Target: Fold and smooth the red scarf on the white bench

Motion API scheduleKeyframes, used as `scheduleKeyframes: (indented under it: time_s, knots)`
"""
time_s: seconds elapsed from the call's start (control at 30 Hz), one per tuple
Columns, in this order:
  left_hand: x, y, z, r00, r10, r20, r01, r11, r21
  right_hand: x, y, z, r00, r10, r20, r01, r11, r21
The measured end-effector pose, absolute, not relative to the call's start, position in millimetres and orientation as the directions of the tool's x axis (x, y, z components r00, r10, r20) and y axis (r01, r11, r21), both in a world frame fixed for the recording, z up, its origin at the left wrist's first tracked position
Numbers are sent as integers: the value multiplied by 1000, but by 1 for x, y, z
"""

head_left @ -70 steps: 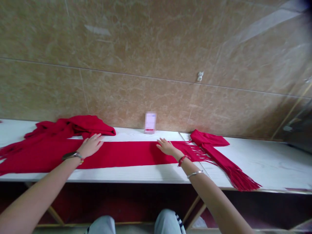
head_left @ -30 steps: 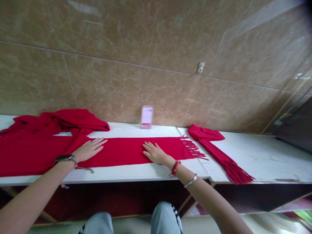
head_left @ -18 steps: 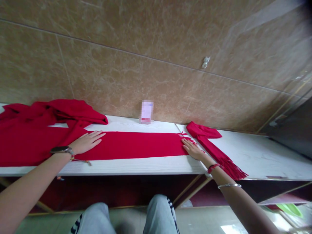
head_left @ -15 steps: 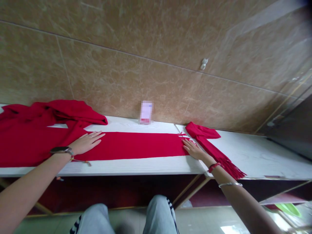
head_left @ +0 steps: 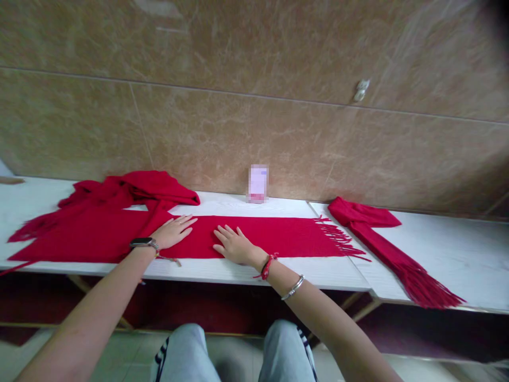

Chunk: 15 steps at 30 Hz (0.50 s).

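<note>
A long red scarf (head_left: 278,236) lies spread flat along the white table, its fringe fanned out at the right end. My left hand (head_left: 173,232) rests on it left of the middle, palm down with fingers extended. Close by on the right, my right hand (head_left: 234,245) also lies flat on the cloth, fingers spread. Behind the left part sits a bunched red cloth (head_left: 159,185), partly overlapping the flat scarf. A second red scarf (head_left: 385,257), folded narrow with a fringed end, lies to the right of the flat one.
The white table (head_left: 445,239) runs along a brown tiled wall (head_left: 238,132). A blurred pinkish card-like item (head_left: 258,183) stands against the wall. A small white fixture (head_left: 361,90) is on the wall. My knees (head_left: 191,350) are below the table's front edge.
My right hand has slid left from the fringed end toward the scarf's middle, uncovering the fringe. My left hand stays on the same part of the scarf. The view has shifted left.
</note>
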<state>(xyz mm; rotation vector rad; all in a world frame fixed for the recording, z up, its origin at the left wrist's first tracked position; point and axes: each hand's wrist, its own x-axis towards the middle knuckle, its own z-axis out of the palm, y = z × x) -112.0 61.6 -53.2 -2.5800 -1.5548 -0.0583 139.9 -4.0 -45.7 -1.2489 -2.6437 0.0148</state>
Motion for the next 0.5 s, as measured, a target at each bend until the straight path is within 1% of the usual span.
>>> scheduleKeyframes:
  time_s: [0.1, 0.2, 0.37, 0.43, 0.5]
  knots:
    - [-112, 60, -52, 482, 871, 97, 875, -474, -100, 150, -5, -55, -625, 761, 174, 760, 644, -86]
    - [-113, 61, -53, 471, 878, 92, 881, -463, -94, 198, -4, -60, -592, 790, 163, 796, 604, -40]
    - [-113, 61, -54, 473, 875, 99, 881, -467, -77, 320, -5, -78, -464, 875, 138, 886, 456, 89]
    - [-113, 61, -54, 479, 872, 101, 878, -475, -68, 374, -7, -88, -380, 914, 141, 922, 362, 136]
    - [-112, 60, -53, 483, 870, 102, 876, -478, -66, 424, -10, -97, -335, 928, 164, 932, 301, 202]
